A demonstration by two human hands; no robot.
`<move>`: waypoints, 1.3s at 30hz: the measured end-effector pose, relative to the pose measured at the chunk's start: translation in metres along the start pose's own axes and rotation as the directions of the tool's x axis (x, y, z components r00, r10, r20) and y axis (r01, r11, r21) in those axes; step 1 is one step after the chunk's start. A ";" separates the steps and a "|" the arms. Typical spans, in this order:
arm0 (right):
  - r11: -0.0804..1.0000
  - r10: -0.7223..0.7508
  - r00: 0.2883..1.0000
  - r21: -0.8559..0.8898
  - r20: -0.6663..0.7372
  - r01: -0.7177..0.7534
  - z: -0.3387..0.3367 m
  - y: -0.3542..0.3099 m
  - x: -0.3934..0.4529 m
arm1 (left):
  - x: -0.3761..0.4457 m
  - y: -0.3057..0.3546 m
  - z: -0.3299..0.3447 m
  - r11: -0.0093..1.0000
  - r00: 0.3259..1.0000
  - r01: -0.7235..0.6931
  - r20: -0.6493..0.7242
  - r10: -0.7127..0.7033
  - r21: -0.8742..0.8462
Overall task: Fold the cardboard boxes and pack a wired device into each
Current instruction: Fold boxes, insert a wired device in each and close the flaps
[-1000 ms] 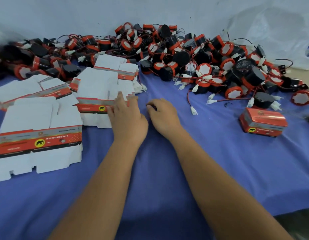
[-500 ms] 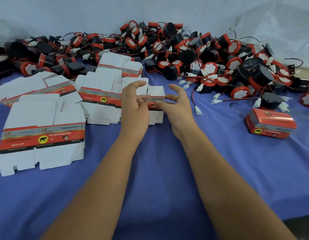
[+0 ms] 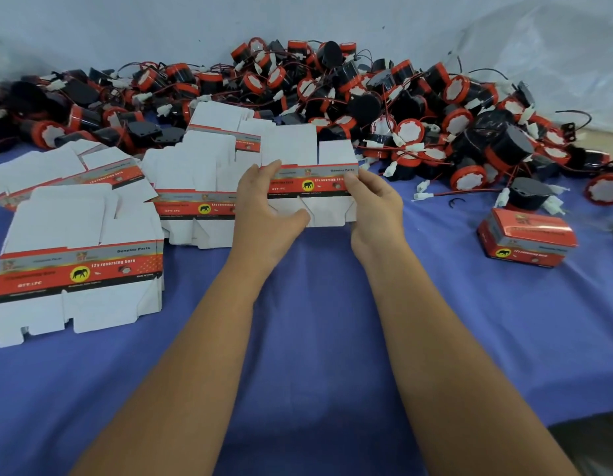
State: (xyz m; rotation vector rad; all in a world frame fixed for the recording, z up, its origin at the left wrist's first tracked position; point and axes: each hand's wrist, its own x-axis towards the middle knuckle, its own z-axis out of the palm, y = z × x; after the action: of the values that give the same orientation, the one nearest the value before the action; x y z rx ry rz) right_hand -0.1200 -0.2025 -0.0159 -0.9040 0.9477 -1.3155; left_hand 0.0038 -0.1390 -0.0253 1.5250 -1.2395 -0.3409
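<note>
While unfolded, flat box [image 3: 312, 182] sits pinched between both hands.

Single head-worn view, wide-angle, looking forward and down over the desk [image 3: 315, 338]. Close range: both forearms enter from the bottom edge. Far wall [image 3: 160, 25] closes the top.

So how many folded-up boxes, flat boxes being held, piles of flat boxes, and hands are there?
Folded-up box: 1
Held flat box: 1
Piles of flat boxes: 4
Hands, left hand and right hand, both gripping the held flat box: 2
Total: 8
The heap of wired horns is too tangled to count.
</note>
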 end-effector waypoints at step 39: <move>0.791 -0.474 0.876 -0.395 0.088 0.468 -0.012 -0.001 0.009 | 0.002 0.015 0.029 0.974 0.986 0.149 0.101 -0.133 -0.173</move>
State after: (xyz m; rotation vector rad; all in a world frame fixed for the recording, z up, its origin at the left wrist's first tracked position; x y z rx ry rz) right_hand -0.1316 -0.2113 -0.0199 -1.5342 1.0709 -1.5717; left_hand -0.0247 -0.1544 -0.0226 1.4570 -1.1379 -0.6039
